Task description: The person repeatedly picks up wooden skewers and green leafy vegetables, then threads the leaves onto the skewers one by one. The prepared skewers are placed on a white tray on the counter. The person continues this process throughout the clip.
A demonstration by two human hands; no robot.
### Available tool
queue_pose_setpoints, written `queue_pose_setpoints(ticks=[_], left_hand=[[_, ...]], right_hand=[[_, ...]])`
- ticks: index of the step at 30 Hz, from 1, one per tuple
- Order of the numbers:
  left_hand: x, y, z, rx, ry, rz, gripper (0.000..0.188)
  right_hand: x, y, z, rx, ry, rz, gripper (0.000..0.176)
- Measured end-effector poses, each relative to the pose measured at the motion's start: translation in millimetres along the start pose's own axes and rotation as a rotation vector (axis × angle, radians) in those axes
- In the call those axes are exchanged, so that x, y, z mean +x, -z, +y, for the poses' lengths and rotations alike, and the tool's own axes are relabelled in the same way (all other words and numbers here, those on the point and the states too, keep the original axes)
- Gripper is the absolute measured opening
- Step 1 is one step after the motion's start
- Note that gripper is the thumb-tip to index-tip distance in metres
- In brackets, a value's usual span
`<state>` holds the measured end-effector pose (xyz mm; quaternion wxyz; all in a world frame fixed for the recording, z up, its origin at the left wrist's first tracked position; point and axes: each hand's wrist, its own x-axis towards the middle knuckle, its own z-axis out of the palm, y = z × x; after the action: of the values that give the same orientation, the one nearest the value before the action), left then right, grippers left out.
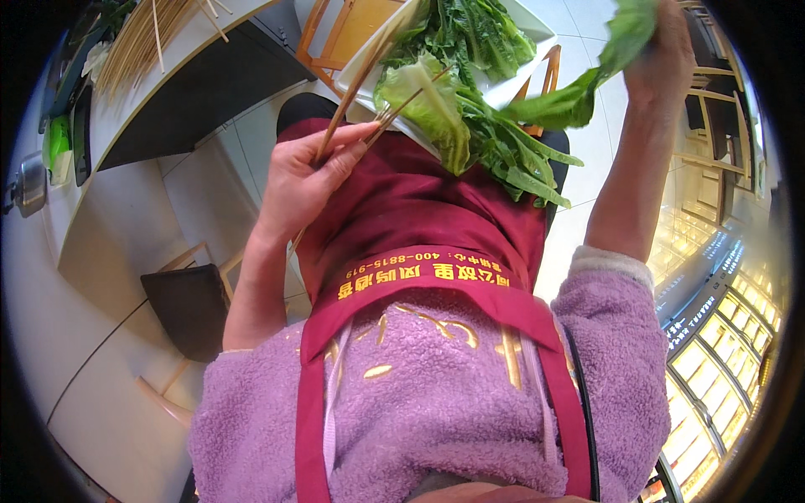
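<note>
Between the thumb and fingers of my left hand (305, 173) are several thin bamboo skewers (361, 82). Some slant up toward the tray, and the tip of one passes by or through a pale-ribbed lettuce leaf (431, 104); which of the two I cannot tell. My right hand (663, 63), raised at the upper right and blurred, grips a long green lettuce leaf (569, 104) that hangs toward the tray. A white rectangular tray (542, 30) holds a heap of leafy lettuce (478, 38). More leaves (522, 163) droop over its near edge onto my maroon apron (427, 217).
The tray lies over a wooden chair (336, 34) before my knees. On the curved table (85, 141) at left are a bundle of skewers (135, 47), a green packet (58, 138) and a metal vessel (31, 182). A dark-seated chair (185, 308) stands below it.
</note>
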<state>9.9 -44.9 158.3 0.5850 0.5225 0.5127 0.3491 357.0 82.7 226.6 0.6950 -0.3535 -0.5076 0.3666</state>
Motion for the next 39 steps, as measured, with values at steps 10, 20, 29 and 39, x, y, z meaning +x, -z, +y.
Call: queue_pose_setpoints(ticks=[10,20,29,39], left_hand=[[-3,-5,4,-0.008,-0.073,-0.002,0.026],[-2,-6,2,0.014,-0.042,-0.013,0.026],[-2,-4,1,0.020,-0.032,-0.031,0.026],[-2,-5,-1,0.009,-0.029,-0.062,0.025]], right_hand=[[-56,-38,37,-0.022,-0.628,-0.643,0.033],[-61,-33,43,-0.058,-0.622,-0.704,0.029],[-61,-29,49,0.022,-0.658,-0.631,0.027],[-64,-30,46,-0.045,-0.645,-0.697,0.024]])
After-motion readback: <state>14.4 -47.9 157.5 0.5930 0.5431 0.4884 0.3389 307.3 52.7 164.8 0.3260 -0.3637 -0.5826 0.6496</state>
